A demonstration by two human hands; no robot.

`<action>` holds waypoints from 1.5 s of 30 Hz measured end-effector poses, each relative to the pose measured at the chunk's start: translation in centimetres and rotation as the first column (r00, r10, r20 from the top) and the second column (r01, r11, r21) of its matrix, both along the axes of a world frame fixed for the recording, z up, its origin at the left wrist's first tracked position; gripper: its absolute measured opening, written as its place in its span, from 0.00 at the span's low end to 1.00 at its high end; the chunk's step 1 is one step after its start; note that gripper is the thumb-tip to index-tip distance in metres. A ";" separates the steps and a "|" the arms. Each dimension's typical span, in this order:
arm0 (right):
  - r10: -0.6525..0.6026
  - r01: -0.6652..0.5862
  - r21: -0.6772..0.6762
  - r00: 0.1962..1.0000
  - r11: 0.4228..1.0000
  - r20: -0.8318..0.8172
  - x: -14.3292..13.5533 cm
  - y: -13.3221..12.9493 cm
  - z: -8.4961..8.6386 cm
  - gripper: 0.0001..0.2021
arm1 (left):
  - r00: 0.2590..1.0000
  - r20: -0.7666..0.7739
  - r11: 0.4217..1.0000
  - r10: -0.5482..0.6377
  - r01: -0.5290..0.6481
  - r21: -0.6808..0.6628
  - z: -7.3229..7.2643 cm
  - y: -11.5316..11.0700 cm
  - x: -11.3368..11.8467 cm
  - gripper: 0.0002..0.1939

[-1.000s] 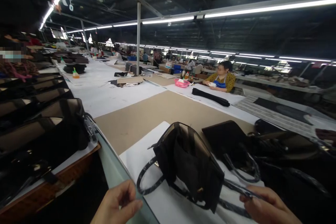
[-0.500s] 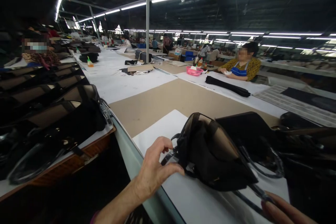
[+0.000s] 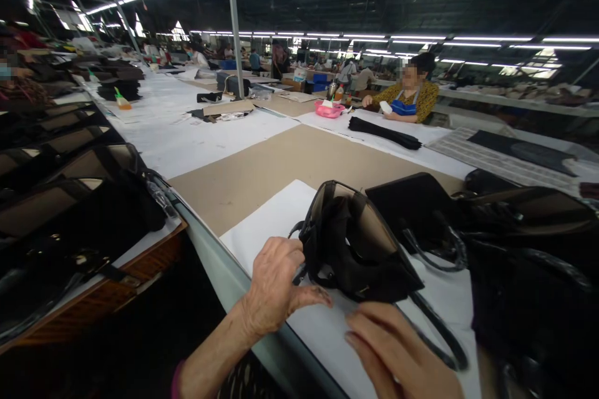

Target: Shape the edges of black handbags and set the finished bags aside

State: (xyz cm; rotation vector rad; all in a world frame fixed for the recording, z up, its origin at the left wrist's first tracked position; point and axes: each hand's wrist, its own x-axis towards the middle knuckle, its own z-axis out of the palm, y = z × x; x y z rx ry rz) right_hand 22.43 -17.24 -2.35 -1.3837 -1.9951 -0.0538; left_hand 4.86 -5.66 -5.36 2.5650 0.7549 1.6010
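A black handbag [image 3: 369, 262] with a tan-brown lining stands on white paper [image 3: 262, 218], its mouth gaping toward me. My left hand [image 3: 276, 283] is at the bag's left side, its fingers curled around a dark strap piece there and its thumb stretched out in front. Just in front of the bag's lower edge is my right hand [image 3: 397, 349], fingers extended and holding nothing I can see. A dark handle [image 3: 440, 333] loops out from the bag onto the paper, beyond my right hand.
More black bags [image 3: 528, 249] crowd the right side, one with a plastic-wrapped handle. Rows of bags [image 3: 70, 199] fill a stand at left. Across the table are a strip bundle [image 3: 384, 133], a pink basket [image 3: 329, 109] and a co-worker [image 3: 412, 96]. A glue bottle [image 3: 122, 100] stands far left.
My right hand has let go of the handle and moved left to the bag's front. The left hand's fingers have closed in at the bag's side. The view has turned slightly right.
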 end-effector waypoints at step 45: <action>-0.045 0.047 -0.021 0.993 0.999 0.109 -2.2 3.9 -0.1 0.11 | 0.961 -0.272 0.989 0.057 -0.016 0.150 1.2 -0.4 0.3 0.20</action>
